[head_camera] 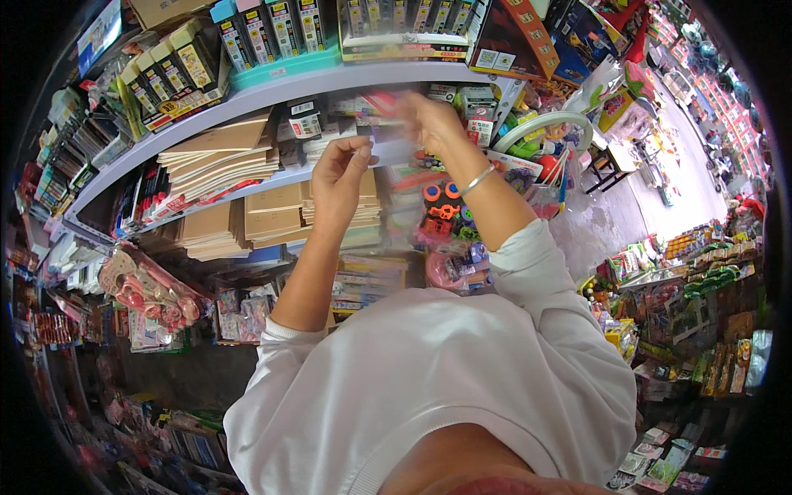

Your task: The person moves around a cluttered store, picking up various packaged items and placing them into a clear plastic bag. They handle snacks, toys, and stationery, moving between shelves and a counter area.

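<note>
My left hand [343, 167] is raised before a middle shelf, thumb and fingertips close together; whether something small is between them cannot be told. To its right my right hand [427, 120], blurred and wearing a bangle at the wrist, reaches to the same shelf by a blurred red and white item [382, 102]; whether it grips that item is unclear. Small black and white boxes [304, 124] lie left of the hands. Stacks of brown-covered notebooks [216, 151] fill the shelf further left. More small boxes [478, 105] stand just beyond my right hand.
Pencil-lead display boxes [278, 34] line the upper shelf, whose pale metal edge [297, 86] runs above my hands. Toy vehicles [442, 210] hang or lie below my right forearm. A basket with a pale curved handle [544, 124] stands at the right, near the aisle floor [581, 241].
</note>
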Available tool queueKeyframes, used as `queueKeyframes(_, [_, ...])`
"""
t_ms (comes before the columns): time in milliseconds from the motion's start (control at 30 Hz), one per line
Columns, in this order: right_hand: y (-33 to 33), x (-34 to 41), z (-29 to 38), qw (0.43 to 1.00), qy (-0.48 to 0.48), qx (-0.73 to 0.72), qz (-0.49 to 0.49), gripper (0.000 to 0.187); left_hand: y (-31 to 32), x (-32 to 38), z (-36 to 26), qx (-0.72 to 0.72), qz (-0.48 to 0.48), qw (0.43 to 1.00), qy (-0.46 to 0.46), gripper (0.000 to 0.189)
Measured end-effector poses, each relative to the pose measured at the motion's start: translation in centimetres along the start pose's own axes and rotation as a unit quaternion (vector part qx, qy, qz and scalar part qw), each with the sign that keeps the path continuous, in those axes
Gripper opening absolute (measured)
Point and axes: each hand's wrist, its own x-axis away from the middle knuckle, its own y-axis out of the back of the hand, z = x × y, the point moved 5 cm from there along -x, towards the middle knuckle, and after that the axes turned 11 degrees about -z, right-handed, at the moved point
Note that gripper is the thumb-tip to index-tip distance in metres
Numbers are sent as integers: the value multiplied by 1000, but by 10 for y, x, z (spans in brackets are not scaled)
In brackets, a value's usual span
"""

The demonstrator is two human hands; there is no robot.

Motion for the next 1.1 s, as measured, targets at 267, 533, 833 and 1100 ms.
queueKeyframes(267, [30,82,-42,998,61,-15,-14,30,21,8,41,117,-41,957,262,60])
queueKeyframes(533, [66,123,-92,979,105,170,42,25,7,23,70,213,-18,949,231,36])
queueKeyframes(833, [80,129,-82,935,211,282,38,17,6,41,79,177,-87,954,227,23])
queueKeyframes(1100, [33,144,28,713,614,334,-55,28,9,63,58,-13,-90,989,116,26])
